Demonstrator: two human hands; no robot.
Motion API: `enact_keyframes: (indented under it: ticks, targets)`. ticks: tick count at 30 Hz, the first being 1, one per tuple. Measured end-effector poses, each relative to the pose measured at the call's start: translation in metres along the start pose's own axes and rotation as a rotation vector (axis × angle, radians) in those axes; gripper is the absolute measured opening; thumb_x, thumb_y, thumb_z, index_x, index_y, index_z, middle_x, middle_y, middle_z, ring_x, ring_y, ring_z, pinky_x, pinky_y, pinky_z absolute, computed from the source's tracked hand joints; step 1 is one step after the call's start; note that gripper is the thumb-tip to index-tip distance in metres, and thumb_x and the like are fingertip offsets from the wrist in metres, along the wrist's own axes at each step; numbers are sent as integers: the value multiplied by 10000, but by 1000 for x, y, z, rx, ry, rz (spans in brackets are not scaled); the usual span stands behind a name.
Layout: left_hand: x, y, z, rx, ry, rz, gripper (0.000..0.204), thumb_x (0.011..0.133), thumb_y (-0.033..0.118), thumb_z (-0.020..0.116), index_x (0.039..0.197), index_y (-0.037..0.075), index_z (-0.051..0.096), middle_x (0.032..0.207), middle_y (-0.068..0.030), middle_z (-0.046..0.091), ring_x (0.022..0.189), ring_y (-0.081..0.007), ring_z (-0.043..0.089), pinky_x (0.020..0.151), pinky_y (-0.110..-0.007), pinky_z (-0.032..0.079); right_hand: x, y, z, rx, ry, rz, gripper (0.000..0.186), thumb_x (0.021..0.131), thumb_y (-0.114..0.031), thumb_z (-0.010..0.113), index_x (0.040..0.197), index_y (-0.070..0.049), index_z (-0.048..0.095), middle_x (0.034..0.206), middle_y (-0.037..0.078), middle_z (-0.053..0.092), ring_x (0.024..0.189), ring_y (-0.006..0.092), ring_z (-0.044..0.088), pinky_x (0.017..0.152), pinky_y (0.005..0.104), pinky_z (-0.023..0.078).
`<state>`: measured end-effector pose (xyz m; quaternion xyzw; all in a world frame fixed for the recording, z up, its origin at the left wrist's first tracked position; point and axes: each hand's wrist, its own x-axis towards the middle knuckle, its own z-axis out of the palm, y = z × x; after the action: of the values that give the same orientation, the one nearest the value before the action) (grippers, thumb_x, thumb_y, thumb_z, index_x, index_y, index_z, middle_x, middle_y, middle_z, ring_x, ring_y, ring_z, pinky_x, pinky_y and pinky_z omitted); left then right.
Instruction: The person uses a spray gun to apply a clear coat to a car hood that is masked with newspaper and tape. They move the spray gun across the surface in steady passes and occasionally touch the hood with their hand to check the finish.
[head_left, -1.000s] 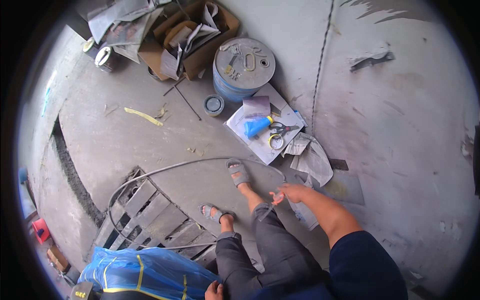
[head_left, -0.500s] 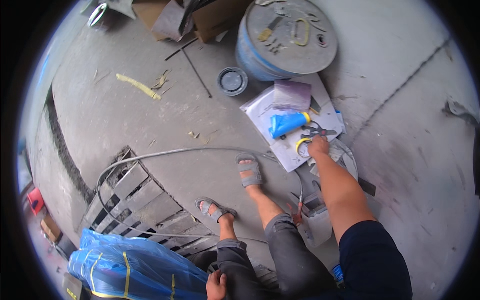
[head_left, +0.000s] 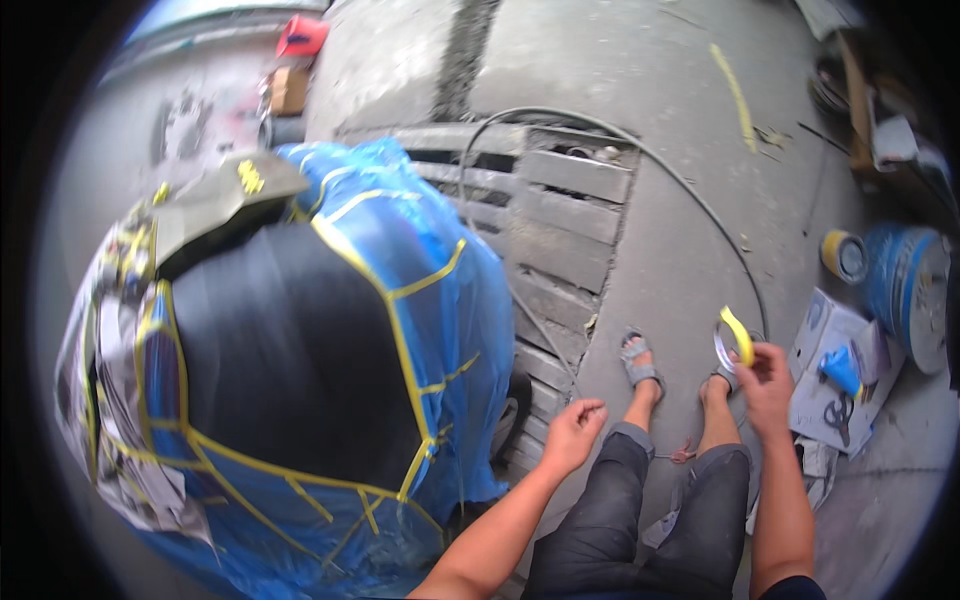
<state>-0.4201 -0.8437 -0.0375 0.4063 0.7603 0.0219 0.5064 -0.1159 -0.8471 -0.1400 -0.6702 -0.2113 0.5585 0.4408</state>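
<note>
A roll of yellow masking tape [head_left: 735, 338] is held up over my right foot, my right hand [head_left: 765, 385] closed round its edge. My left hand [head_left: 575, 435] hovers beside my left knee, fingers curled in, with nothing visible in them. To the left stands a car body part with a black panel [head_left: 290, 350], bordered by yellow tape. Blue plastic sheeting [head_left: 450, 300] covers the area round that panel and is taped down in strips.
A grey hose [head_left: 690, 185] loops over slatted planks [head_left: 565, 215] and the concrete. At right, scissors [head_left: 838, 418] and a blue tube [head_left: 842, 370] lie on a flat sheet [head_left: 805, 405] near a blue drum [head_left: 890, 285]. A red bucket [head_left: 300, 36] stands at the far left.
My view has swung left to the covered car part. My right hand has lifted the tape roll off the sheet, and my left hand has come up from my lap.
</note>
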Motion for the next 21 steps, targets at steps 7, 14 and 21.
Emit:
enact_keyframes:
  ticks: [7,14,21]
  targets:
    - [-11,8,-126,-665,270,178,383,897,164,710,1214,36,537,947,-23,588,719,-71,532,599,-190,416,-36,-96,225,-159,-748,-684,327,792,-72,767,1094,-60,644,969,119,636,869,293,644,758,383,521]
    - [-9,-41,-201,-776,167,234,430,873,100,741,1228,11,515,1083,-69,618,964,-109,603,867,-257,480,-67,-76,306,-156,-896,-807,346,781,-33,775,1100,-57,644,968,110,633,870,290,627,736,376,515]
    - [-1,-89,-214,-771,333,159,151,912,117,713,974,32,605,846,-33,636,690,-70,563,611,-205,434,-81,-52,337,-195,-1007,-732,332,793,-66,770,1097,-41,638,891,101,619,854,277,624,740,374,513]
